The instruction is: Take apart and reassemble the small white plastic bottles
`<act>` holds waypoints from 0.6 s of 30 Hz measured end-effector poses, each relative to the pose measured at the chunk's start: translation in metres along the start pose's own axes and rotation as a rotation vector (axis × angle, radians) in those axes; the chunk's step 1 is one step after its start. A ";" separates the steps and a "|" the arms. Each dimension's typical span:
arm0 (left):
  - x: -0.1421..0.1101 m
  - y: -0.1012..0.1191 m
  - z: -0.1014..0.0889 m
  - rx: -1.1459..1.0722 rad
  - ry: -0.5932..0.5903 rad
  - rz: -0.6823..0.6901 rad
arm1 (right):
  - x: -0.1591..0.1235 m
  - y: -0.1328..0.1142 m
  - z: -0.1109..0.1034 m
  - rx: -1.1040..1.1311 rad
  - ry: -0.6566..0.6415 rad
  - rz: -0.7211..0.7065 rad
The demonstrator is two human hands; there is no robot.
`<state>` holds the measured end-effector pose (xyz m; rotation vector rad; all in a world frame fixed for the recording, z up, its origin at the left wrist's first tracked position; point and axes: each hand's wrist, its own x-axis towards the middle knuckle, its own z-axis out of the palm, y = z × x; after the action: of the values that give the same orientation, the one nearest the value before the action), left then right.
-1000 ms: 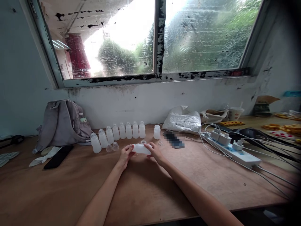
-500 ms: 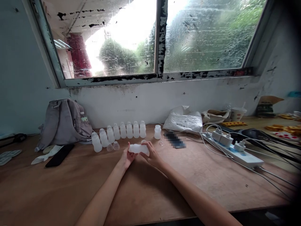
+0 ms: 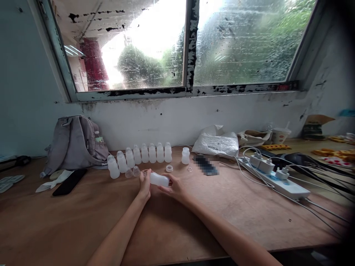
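Between my two hands, a milky white baby bottle [image 3: 159, 180] lies tilted above the table, its right end a little lower. My left hand [image 3: 145, 183] closes round its left end, hiding that end. At the other end my right hand [image 3: 174, 186] grips it with thumb and fingers. Just behind the hands, a white collar ring [image 3: 169, 168] rests on the table. Two clear domed caps [image 3: 136, 171] stand left of it. Farther right are an uncapped bottle [image 3: 185, 156] and a thin clear ring [image 3: 189, 169].
Several capped baby bottles [image 3: 152, 153] stand in a row near the wall. A grey backpack [image 3: 74, 144] and black phone [image 3: 69, 182] are at left. Right are a silvery bag [image 3: 217, 142], a pixelated dark object [image 3: 205, 165], and a power strip [image 3: 288, 184] with trailing cables.
The held bottle has shifted slightly left and lower, turning from level to tilted. My right hand has moved left with it. The collar ring behind now shows fully.
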<state>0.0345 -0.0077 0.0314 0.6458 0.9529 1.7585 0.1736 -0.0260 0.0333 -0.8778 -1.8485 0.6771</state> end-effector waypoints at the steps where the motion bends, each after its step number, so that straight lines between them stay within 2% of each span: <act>1: -0.001 0.003 0.001 0.040 -0.031 0.074 | 0.000 -0.001 0.001 0.118 -0.011 0.117; 4: -0.003 0.008 0.001 0.112 -0.102 0.163 | -0.001 -0.002 0.006 0.485 -0.066 0.411; 7: -0.004 0.009 0.000 0.134 -0.113 0.165 | -0.001 -0.001 0.011 0.705 -0.120 0.554; 11: 0.000 0.006 -0.001 0.159 -0.141 0.163 | 0.002 0.003 0.012 0.843 -0.149 0.597; 14: 0.010 0.007 -0.007 0.215 -0.244 0.180 | 0.005 0.007 0.009 0.913 -0.085 0.567; 16: 0.021 0.009 -0.016 0.310 -0.271 0.255 | 0.008 0.012 0.005 0.919 -0.003 0.568; 18: 0.033 0.010 -0.030 0.458 -0.230 0.415 | 0.011 0.017 0.000 0.895 0.075 0.592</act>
<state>-0.0059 0.0124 0.0234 1.3926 1.1251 1.7711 0.1753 -0.0074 0.0261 -0.7929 -0.9952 1.6391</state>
